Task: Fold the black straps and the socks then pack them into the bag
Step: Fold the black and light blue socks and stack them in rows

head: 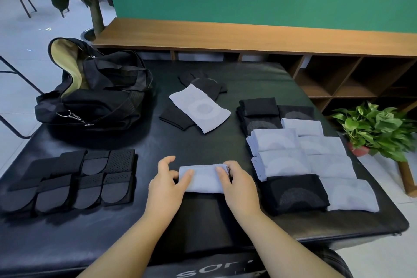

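— Black padded table (203,70) under a green wall; where's the sock?
— A folded pale blue sock (204,179) lies near the front edge, between both hands.
— Held how?
— The left hand (168,184) pinches its left end, the right hand (234,184) curls over its right end.
— And the bag (97,95)?
— Open, far left, well apart.

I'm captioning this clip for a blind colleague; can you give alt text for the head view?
Both hands, left hand and right hand, fold a pale blue sock on a black padded table, folded black straps left, open black duffel bag behind.
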`<action>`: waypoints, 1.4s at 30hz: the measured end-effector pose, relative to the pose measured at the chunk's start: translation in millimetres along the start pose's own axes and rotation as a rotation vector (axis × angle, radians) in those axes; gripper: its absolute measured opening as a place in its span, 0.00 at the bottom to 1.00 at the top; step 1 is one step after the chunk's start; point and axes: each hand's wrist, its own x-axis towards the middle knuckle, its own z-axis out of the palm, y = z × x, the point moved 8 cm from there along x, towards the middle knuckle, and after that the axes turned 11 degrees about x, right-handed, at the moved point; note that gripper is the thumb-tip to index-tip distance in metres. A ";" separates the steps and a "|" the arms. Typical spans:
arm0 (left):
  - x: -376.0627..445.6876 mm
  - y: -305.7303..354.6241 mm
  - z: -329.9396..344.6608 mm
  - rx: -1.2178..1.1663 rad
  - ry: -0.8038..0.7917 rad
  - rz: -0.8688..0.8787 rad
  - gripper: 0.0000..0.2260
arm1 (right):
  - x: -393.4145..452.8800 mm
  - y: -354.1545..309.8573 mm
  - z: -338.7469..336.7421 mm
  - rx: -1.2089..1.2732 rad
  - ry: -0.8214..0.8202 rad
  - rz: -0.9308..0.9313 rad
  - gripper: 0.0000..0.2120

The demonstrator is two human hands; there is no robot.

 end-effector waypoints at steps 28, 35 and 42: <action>12.6 28.8 9.9 0.162 -0.257 0.224 0.13 | 0.9 -14.2 7.5 -0.293 -0.341 -0.096 0.17; 20.0 37.5 -0.8 0.058 -0.220 0.202 0.15 | -3.6 -38.1 -14.5 -0.209 -0.274 -0.220 0.07; 25.5 56.1 -2.3 -0.028 -0.237 0.203 0.09 | 4.7 -45.0 -53.4 -0.006 -0.141 -0.168 0.02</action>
